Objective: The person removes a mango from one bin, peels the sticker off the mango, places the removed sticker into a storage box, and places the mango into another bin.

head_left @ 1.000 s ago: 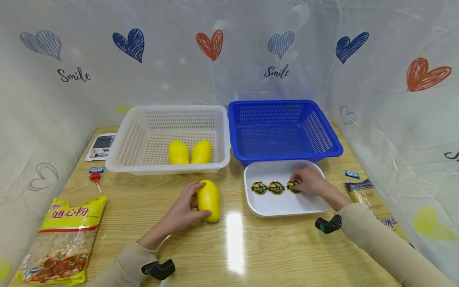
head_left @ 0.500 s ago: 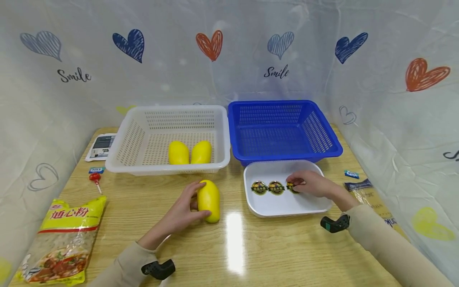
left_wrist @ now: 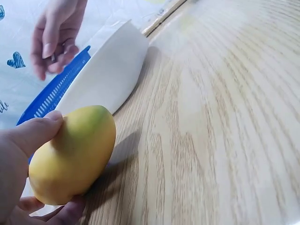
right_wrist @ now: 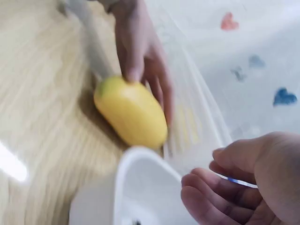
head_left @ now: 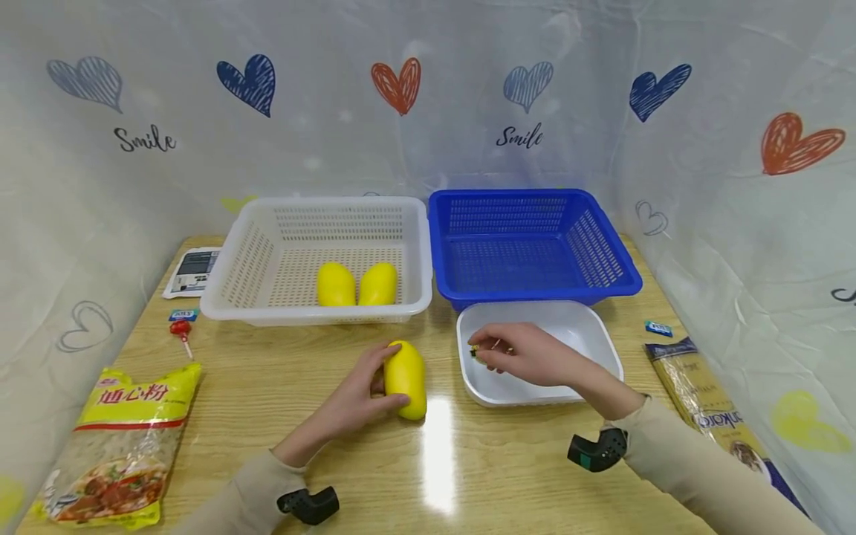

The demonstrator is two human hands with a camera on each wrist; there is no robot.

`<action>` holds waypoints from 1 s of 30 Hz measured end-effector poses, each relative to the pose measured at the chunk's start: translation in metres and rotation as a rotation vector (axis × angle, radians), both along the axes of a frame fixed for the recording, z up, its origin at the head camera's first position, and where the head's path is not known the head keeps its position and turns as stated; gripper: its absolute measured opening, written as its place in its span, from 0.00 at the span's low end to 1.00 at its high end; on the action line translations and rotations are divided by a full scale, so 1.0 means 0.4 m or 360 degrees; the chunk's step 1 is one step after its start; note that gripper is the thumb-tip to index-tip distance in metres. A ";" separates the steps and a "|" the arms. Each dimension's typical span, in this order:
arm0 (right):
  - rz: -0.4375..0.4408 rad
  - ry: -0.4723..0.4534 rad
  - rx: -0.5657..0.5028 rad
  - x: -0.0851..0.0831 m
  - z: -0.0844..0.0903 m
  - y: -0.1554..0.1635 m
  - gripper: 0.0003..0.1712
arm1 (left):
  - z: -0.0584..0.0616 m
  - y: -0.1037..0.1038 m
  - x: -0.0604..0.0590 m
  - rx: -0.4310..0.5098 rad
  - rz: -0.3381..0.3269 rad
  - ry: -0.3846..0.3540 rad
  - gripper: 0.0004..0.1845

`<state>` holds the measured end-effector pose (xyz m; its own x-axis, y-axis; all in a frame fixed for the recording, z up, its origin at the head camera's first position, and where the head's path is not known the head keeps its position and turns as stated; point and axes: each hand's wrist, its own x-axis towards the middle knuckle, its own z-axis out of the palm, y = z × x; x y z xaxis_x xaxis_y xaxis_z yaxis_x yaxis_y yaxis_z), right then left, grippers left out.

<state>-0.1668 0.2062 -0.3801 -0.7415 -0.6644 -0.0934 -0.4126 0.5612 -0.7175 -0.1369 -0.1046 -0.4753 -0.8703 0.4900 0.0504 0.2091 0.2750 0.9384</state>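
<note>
My left hand (head_left: pixel 393 375) grips a yellow mango (head_left: pixel 406 377) lying on the wooden table, thumb on its near side and fingers over the far end. In the left wrist view the mango (left_wrist: pixel 72 154) sits against my thumb. My right hand (head_left: pixel 491 353) hovers over the left part of the white tray (head_left: pixel 602 349), fingers curled and pinching a small round sticker (head_left: pixel 476 351). The other stickers in the tray are hidden under that hand. The right wrist view shows the curled right hand (right_wrist: pixel 234 187), the tray's rim (right_wrist: pixel 136 178) and the mango (right_wrist: pixel 131 112) beyond it.
Behind the mango stands a white basket (head_left: pixel 221 297) with two mangoes (head_left: pixel 357 284). A blue basket (head_left: pixel 622 267) sits behind the tray. A pasta bag (head_left: pixel 127 438), a lollipop (head_left: pixel 180 331) and a card (head_left: pixel 190 271) lie at the left, another bag (head_left: pixel 709 401) at the right. Curtains wall the table.
My right hand has slid left across the tray from the rightmost sticker and now covers the stickers. The left hand and mango have shifted slightly right.
</note>
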 end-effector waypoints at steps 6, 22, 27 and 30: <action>0.0039 0.0085 -0.0020 0.008 -0.015 -0.110 0.14 | 0.002 0.012 0.009 -0.0017 -0.0056 -0.0026 0.38; -0.0059 0.0268 0.0237 0.033 -0.102 -0.263 0.26 | 0.254 -0.183 -0.035 -0.0506 -0.0063 0.0349 0.21; 0.0029 0.0163 0.0211 0.043 -0.098 -0.276 0.26 | 0.344 -0.306 -0.085 -0.0629 0.0166 0.0321 0.22; 0.0092 0.0133 0.0237 0.046 -0.096 -0.277 0.26 | 0.365 -0.386 -0.124 -0.0728 0.0311 0.0297 0.25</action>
<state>-0.1483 0.0954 -0.4187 -0.7117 -0.6897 -0.1336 -0.5019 0.6322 -0.5903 -0.1866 -0.2592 -0.3295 -0.9443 0.3275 0.0322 0.2649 0.6983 0.6650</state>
